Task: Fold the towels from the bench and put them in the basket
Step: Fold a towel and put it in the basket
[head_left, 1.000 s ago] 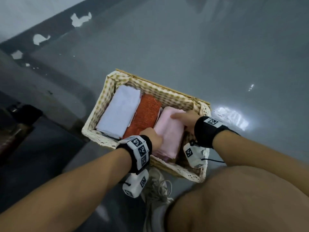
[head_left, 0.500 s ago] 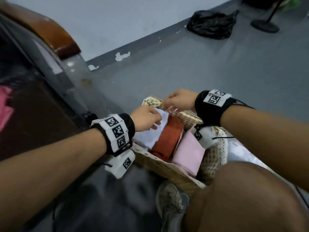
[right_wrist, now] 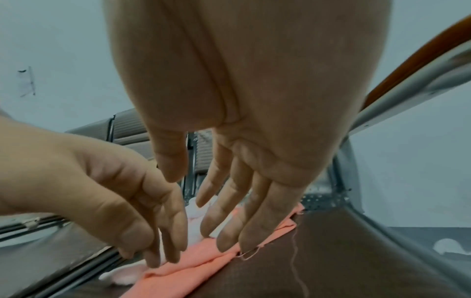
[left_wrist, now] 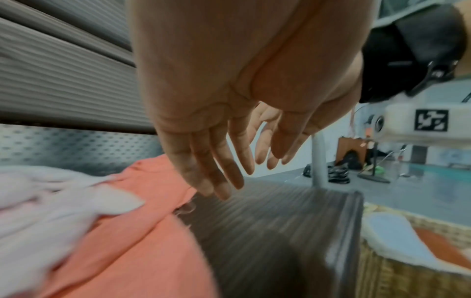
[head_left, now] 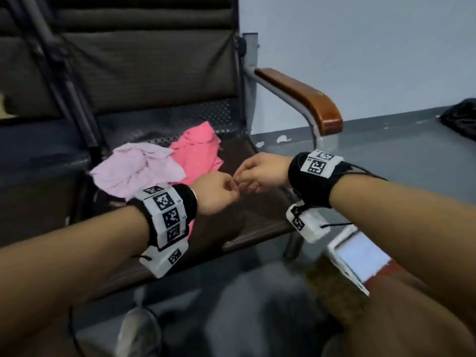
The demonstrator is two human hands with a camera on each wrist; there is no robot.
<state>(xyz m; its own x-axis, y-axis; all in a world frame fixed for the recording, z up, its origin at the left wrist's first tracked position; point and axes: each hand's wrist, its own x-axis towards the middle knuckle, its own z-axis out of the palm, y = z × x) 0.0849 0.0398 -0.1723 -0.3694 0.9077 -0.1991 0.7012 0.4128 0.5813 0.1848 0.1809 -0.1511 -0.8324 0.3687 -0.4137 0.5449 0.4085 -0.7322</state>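
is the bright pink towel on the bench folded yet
Not folded. The bright pink towel lies rumpled and creased on the bench, partly under the pale pink towel, also crumpled. Neither hand holds it.

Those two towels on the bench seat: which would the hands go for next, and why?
Probably the bright pink towel. Both the left hand and right hand hang empty with relaxed fingers just above its near edge, while the pale pink towel lies farther left, partly overlapping it. The basket already holds folded towels, so grasping the nearest crumpled one seems the natural next step.
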